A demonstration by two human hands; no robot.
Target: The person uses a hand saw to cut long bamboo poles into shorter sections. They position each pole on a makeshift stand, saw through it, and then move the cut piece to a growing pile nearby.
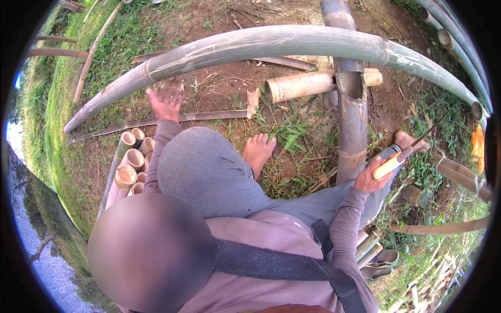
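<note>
My left hand [167,106] is open with fingers spread, near the left part of a long grey-green bamboo pole [271,41]. It holds nothing, and I cannot tell whether its fingertips touch the pole. The pole crosses in front of me over a thick upright-looking bamboo post [351,133] with a notch cut in it. A short pale bamboo piece [300,87] passes through the post below the pole. By my right knee, my right hand [371,176] is closed round the yellow wooden handle of a hand saw [386,166]. Its narrow dark blade points up and right.
Cut bamboo tubes [133,160] stand bundled at my left. A split bamboo strip [172,120] lies ahead of my left knee. More poles [454,44] lie at the far right. Dark shoes [385,256] and a bamboo stick [443,228] lie on the right.
</note>
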